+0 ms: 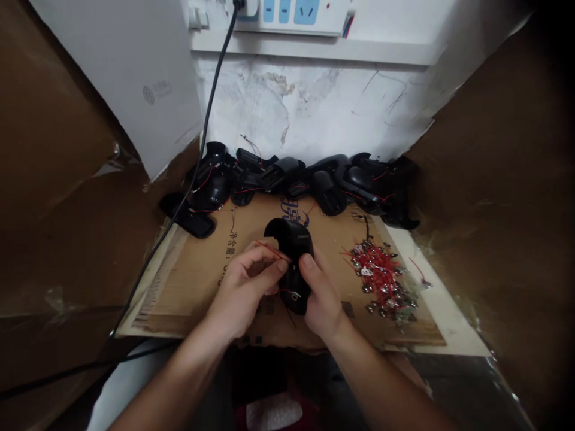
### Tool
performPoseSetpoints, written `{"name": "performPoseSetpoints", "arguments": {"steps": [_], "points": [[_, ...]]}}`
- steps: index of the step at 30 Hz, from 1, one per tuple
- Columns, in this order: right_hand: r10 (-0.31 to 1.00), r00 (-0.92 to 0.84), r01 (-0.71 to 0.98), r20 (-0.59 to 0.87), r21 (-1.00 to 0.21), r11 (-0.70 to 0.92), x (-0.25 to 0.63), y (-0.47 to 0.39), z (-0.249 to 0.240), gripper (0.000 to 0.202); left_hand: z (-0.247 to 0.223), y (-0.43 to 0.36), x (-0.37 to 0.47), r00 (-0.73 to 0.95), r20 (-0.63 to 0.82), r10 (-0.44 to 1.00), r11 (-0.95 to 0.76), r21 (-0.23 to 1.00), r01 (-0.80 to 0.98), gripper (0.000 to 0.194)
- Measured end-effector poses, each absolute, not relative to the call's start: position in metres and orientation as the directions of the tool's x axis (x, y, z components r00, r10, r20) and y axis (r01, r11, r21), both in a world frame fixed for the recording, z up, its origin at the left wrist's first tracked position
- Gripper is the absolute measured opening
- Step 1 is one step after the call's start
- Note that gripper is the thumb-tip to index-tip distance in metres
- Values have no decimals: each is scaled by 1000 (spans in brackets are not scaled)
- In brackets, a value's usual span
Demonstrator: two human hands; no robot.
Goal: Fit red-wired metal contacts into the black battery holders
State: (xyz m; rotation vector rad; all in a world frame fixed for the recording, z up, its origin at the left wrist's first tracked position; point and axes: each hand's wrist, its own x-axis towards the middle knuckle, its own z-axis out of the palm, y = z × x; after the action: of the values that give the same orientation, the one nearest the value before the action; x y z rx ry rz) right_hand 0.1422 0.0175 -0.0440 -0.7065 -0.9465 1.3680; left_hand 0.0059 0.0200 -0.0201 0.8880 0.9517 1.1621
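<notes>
Over the cardboard, my right hand [321,293] grips a curved black plastic housing [296,239] by its right side, thumb on top. My left hand [251,272] is at the housing's left side, thumb and forefinger pinched on a thin red wire [271,248]. The wire's end sticks out past the fingertips to the upper left. A small metal piece with a short wire [294,295] shows on the lower part of the housing. To the right lies a pile of red wires with small shiny metal parts [384,278].
Several similar black housings [283,173], some trailing red wires, line the back by the wall. Cardboard [188,287] covers the work surface, and cardboard walls rise on both sides. A black cable [211,96] runs from the power strip [296,15] down the left. One loose wired part [424,281] lies at the right.
</notes>
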Motion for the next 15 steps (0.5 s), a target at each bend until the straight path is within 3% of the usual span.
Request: {"name": "performPoseSetpoints", "arguments": {"steps": [7,12,15], "points": [[976,-93,-432,198,-891,140,149,23,-41,39,-15,25,7,87,-165,983,186,899,-397,33],[978,-83,-377,193,-914,149,152,27,-43,39,-21,34,9,119,-238,964,266,849,-457,54],[983,-29,-401,181,-903,155,151,35,-44,39,-23,35,10,6,-114,993,107,919,-378,53]]}}
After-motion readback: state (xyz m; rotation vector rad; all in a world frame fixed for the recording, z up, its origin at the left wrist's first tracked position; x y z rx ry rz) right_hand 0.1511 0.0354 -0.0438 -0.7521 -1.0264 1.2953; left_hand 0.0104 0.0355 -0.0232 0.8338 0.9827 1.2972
